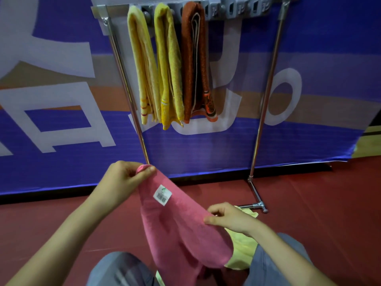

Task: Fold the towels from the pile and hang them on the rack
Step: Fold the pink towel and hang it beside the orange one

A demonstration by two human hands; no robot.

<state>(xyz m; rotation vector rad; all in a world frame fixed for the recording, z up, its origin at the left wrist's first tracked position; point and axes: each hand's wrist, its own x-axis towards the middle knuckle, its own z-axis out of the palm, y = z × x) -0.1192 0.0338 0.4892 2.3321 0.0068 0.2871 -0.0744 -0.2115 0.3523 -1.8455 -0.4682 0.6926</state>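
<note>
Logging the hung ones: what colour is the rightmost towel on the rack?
Rust orange towel with a pale edge stripe, clearest in the head view.

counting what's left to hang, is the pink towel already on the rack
No, the left hand and right hand hold the pink towel well below the rack.

Pink towel [181, 230] with white barcode label [162, 195], two yellow towels [144, 65] and [169, 65], rust-orange patterned towel [195, 62], pale yellow pile [243, 250], maroon floor [319, 223], blue-and-white banner [61, 79]
</note>
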